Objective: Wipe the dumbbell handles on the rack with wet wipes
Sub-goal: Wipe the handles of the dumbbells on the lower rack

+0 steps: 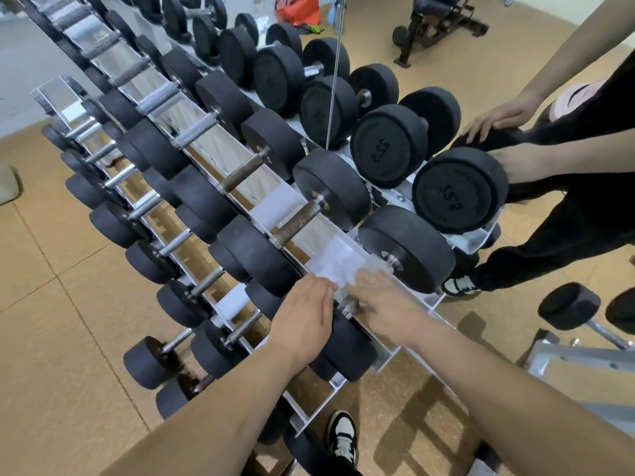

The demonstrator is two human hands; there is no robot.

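Observation:
A long rack [405, 355] of black dumbbells runs from the lower right to the upper left, against a mirror. Over the nearest top-row dumbbell's knurled handle [348, 306] a white wet wipe [338, 266] is spread. My left hand [304, 316] lies on the near black head [350, 348] of that dumbbell, its fingers curved round the handle's near end at the wipe's edge. My right hand [386, 304] presses the wipe down on the handle near the far head [409, 249]. How firmly either hand grips is hidden by the fingers.
The neighbouring bare handle [297, 223] lies just to the upper left. The mirror shows my reflected arms and dumbbells at the right. A bench frame [577, 359] stands at the lower right, my shoe [342, 438] below the rack, and an orange bag [299, 8] at the top.

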